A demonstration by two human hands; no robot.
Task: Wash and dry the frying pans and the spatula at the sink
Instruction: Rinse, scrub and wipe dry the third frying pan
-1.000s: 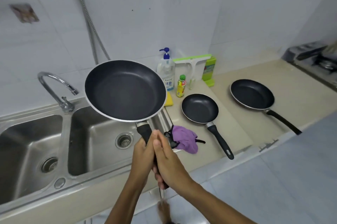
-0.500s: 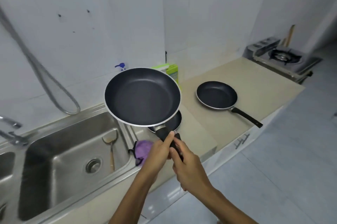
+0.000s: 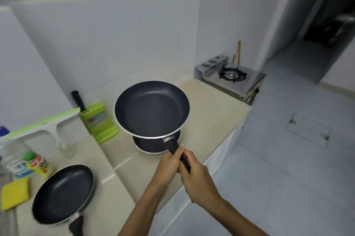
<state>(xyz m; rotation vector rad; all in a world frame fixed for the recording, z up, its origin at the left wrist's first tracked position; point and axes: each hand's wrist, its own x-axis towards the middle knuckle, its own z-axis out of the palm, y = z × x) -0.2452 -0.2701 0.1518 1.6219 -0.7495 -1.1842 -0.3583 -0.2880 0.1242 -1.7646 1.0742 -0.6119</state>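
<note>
The left hand (image 3: 169, 163) and right hand (image 3: 198, 177) together clasped the handle of the large frying pan (image 3: 151, 108), holding it aloft just ahead of them over a second pan (image 3: 153, 146), seemingly for stacking.

Both hands grip the black handle of a big frying pan (image 3: 151, 108), the left hand (image 3: 169, 166) just ahead of the right hand (image 3: 199, 180). The pan is held over a second pan (image 3: 148, 146) on the counter (image 3: 211, 112), hiding most of it. From the held pan, a third pan (image 3: 61, 193) lies at eight o'clock beside a yellow sponge (image 3: 14, 193), a green knife block (image 3: 98, 122) stands at nine o'clock, and a gas stove (image 3: 230, 77) sits at two o'clock.
</note>
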